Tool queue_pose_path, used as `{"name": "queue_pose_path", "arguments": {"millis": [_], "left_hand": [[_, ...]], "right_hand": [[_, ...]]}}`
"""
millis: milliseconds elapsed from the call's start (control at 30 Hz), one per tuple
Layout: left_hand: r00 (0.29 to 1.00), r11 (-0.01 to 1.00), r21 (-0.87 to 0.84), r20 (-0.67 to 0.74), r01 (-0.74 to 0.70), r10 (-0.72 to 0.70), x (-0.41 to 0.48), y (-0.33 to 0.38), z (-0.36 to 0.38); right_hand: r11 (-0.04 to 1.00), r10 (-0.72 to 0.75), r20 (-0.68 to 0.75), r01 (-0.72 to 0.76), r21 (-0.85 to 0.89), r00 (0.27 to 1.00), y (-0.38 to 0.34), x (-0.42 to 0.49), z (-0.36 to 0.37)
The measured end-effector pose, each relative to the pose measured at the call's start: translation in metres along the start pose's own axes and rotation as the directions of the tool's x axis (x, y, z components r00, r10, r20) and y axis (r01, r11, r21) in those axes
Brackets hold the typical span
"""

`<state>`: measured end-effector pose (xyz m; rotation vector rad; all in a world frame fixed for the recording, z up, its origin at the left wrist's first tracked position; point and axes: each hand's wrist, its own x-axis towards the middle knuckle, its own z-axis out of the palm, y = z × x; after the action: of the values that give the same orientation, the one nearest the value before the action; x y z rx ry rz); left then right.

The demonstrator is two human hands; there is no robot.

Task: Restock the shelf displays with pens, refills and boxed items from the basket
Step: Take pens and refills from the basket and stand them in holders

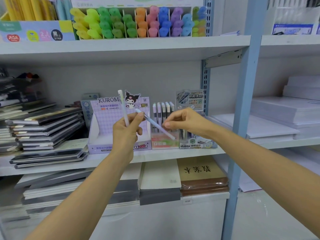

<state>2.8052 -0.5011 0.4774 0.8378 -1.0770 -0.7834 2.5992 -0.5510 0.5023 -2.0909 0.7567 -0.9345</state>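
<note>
Shelves carry notebooks, highlighters, paper stacks.

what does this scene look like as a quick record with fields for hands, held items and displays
left hand: grips white tube, upright
right hand: pinches pale blue tube, slanting down to the right
display box: purple Kuromi carton on middle shelf, behind both hands
right of box: slim cases standing in a small display
left of box: stacked notebooks
shelf above: highlighters grouped by colour
</note>
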Motion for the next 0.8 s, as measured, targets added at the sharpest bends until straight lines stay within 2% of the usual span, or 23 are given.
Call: {"name": "queue_pose_path", "arguments": {"millis": [100,267,367,433,533,600,800], "left_hand": [[0.998,0.997,0.074,0.049,-0.035,0.032,-0.004,-0.001,0.007],[0.995,0.996,0.085,0.100,-0.025,0.016,-0.006,-0.001,0.013],[0.987,0.993,0.058,0.112,0.106,-0.112,-0.002,0.000,0.015],[0.978,0.986,0.034,0.124,0.164,-0.167,0.000,-0.001,0.015],[0.975,0.990,0.108,0.193,0.091,-0.111,-0.002,-0.006,0.012],[0.969,0.987,0.160,0.240,0.024,-0.062,-0.003,-0.008,0.009],[0.959,0.987,0.160,0.281,-0.031,-0.016,-0.005,-0.011,0.006]], "right_hand": [[0.999,-0.047,-0.043,0.047,-0.010,0.998,-0.006,0.005,0.008],[0.997,-0.081,0.000,0.081,-0.022,0.997,-0.009,0.004,0.014],[0.994,-0.093,-0.167,0.102,0.049,0.982,-0.012,0.004,0.008],[0.986,-0.111,-0.328,0.145,0.081,0.938,-0.015,0.006,-0.001],[0.983,-0.147,-0.524,0.185,0.020,0.839,-0.017,0.011,-0.016],[0.987,-0.154,-0.566,0.154,-0.048,0.810,-0.015,0.013,-0.023],[0.965,-0.097,-0.519,-0.048,-0.259,0.849,0.009,0.015,-0.023]]}}
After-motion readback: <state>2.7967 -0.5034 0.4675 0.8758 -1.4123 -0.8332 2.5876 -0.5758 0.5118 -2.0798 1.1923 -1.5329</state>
